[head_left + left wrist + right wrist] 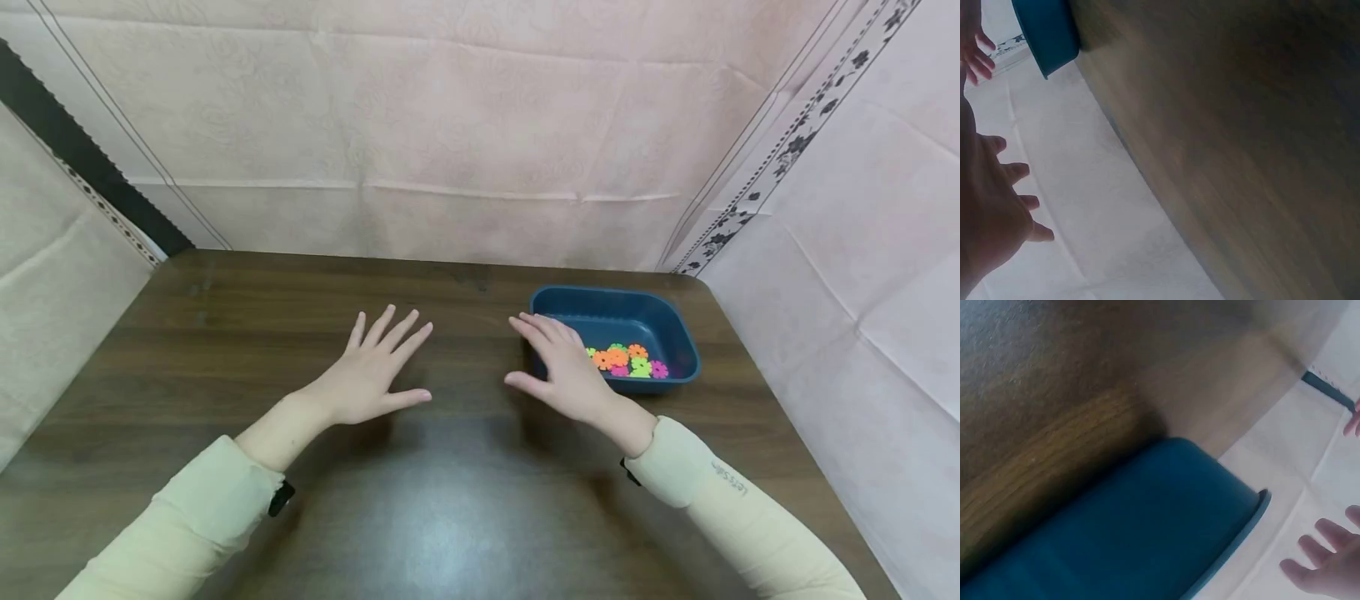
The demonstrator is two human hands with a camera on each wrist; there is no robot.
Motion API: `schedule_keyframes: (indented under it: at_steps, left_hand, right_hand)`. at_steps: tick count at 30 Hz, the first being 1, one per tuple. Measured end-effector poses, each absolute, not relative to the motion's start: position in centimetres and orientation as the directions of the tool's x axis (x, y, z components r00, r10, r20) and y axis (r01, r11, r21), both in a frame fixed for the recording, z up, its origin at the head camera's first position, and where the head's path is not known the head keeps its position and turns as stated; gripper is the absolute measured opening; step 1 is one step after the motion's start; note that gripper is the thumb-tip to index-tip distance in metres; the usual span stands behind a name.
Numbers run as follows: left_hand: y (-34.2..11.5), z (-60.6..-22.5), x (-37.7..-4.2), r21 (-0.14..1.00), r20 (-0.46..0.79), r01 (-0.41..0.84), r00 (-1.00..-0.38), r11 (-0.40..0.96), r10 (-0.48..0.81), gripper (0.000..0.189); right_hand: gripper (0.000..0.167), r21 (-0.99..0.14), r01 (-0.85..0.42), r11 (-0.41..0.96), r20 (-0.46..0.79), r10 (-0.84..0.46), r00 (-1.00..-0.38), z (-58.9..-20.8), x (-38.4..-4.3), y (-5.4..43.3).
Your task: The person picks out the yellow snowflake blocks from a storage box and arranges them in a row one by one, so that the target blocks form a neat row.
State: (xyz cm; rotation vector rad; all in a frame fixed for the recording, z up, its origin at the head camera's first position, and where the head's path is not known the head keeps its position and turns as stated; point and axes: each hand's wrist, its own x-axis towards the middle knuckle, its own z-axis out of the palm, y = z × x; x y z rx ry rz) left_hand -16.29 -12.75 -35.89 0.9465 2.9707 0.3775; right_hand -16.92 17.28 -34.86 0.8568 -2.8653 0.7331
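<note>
My left hand [365, 379] hovers over the left-centre of the table with its fingers straight and spread, holding nothing. My right hand [570, 371] is held above the near left part of a dark blue tub [678, 333], fingers extended, also holding nothing. Inside the tub, toward its near side, lie several small flower-shaped pieces [639, 367] in orange, green and pink. The hand hides part of the tub's left side. In the left wrist view the left fingers [1017, 172] stand spread and apart from the tub. The right wrist view shows the tub's outer wall [1129, 519] close by.
A dark brown wooden table [450, 517] spreads beneath both hands. Pale patterned cloth [465, 125] hangs behind it and at both sides. A black band [82, 150] runs along the cloth at the left. A dark wrist strap part [281, 497] shows by the left sleeve.
</note>
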Motion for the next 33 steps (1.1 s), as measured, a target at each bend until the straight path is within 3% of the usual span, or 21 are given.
schedule_keyframes:
  at_steps: [8, 17, 21, 25, 29, 33]
  left_hand:
    - [-11.4, -36.0, -17.7, 0.356, 0.113, 0.560, -0.820, 0.748, 0.561, 0.083]
    - [-8.1, -34.2, -19.3, 0.682, 0.192, 0.446, -0.874, 0.579, 0.447, 0.073]
    - [-6.1, -33.8, -20.7, 0.754, 0.208, 0.429, -0.874, 0.497, 0.439, 0.071]
    - [-3.9, -33.4, -21.8, 0.813, 0.184, 0.392, -0.875, 0.431, 0.449, 0.070]
    - [-1.5, -33.0, -22.6, 0.835, 0.145, 0.367, -0.866, 0.410, 0.478, 0.068]
    - [0.8, -33.0, -23.4, 0.850, 0.127, 0.359, -0.850, 0.385, 0.511, 0.065]
  right_hand:
    - [0.050, -0.705, -0.410, 0.578, 0.263, -0.324, -0.909, -33.6, -17.5, 20.3]
    - [0.034, -0.886, -0.276, 0.373, 0.326, 0.078, -0.942, -32.5, -19.3, 26.5]
    - [0.017, -0.967, -0.219, 0.134, 0.247, 0.248, -0.937, -32.5, -20.3, 29.7]
    - [0.010, -0.971, -0.183, -0.156, 0.122, 0.340, -0.932, -32.9, -21.2, 32.5]
    - [0.013, -0.931, -0.157, -0.328, 0.030, 0.360, -0.932, -33.6, -21.6, 34.7]
    - [0.014, -0.907, -0.092, -0.410, -0.050, 0.323, -0.945, -34.5, -21.5, 36.4]
